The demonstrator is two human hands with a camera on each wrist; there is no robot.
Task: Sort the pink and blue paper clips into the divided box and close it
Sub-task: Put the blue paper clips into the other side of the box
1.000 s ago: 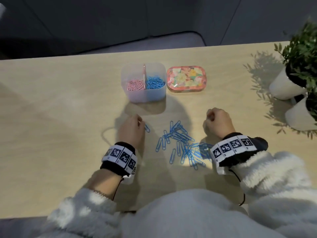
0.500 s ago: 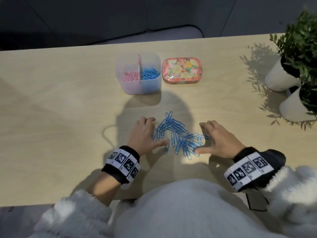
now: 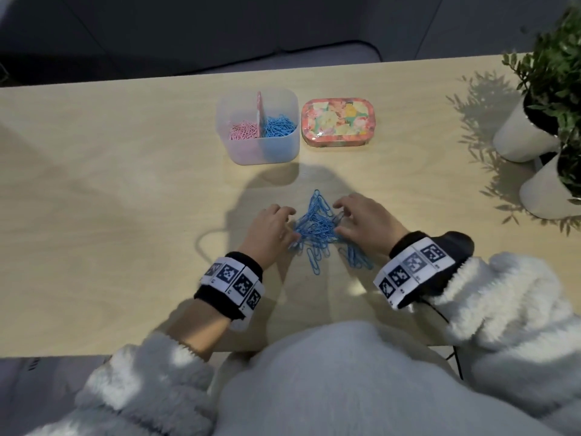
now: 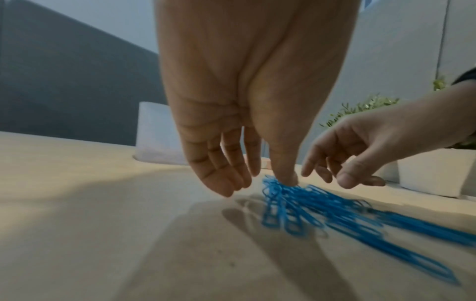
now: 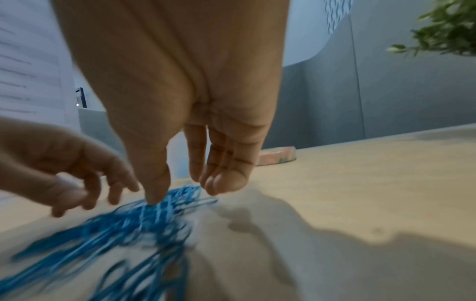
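A loose heap of blue paper clips (image 3: 317, 228) lies on the wooden table (image 3: 110, 190), on the near side of the divided box (image 3: 257, 127); the clips are too tangled and blurred to count. The left hand (image 3: 270, 236) and the right hand (image 3: 366, 223) flank the heap, palms down, fingers extended and relaxed, neither grasping anything. In the left wrist view the left thumb tip touches the heap's edge; in the right wrist view the right thumb tip likewise touches the clips.

The one divided box stands open, beyond the heap. It has two compartments: the left holds pink paper clips (image 3: 242, 131), the right holds further blue clips. One floral lid (image 3: 338, 121) lies flat just to the right of the box. Well to the right of the box stand two white pots (image 3: 522, 138) with green plants.
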